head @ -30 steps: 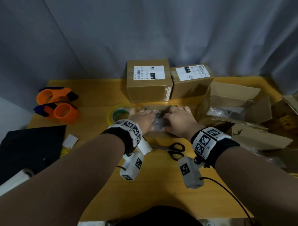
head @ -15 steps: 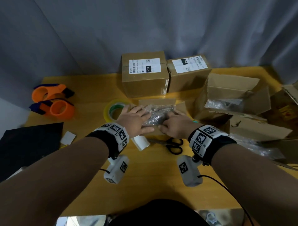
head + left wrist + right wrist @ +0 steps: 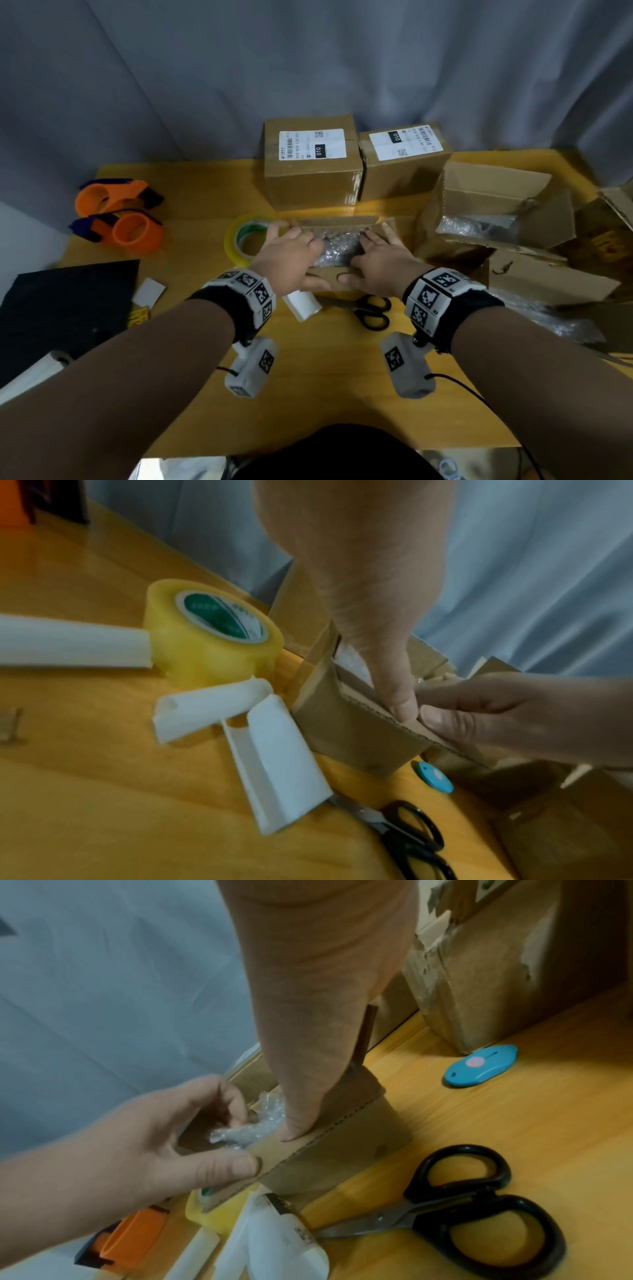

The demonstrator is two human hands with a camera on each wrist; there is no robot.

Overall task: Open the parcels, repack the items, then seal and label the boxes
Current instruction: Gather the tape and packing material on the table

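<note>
Repacking step, by the look of it: the small box (image 3: 337, 274) sits mid-table, bubble wrap (image 3: 337, 248) showing inside. Left hand (image 3: 291, 255) and right hand (image 3: 378, 263) both pinch the near flap, thumbs outside, fingers curled in over the wrap. Next, I'd say: tuck wrap down, fold flaps, grab the tape (image 3: 245, 240) to the left.

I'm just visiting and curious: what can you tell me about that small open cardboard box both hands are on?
The small box is plain brown corrugated cardboard, upright on the wooden table in front of two sealed, labelled parcels. Its top is open, flaps up, and crinkled clear bubble wrap fills it. The left hand and right hand each press a thumb on the near flap, fingers reaching over the wrap. Scissors lie just before it.
</note>
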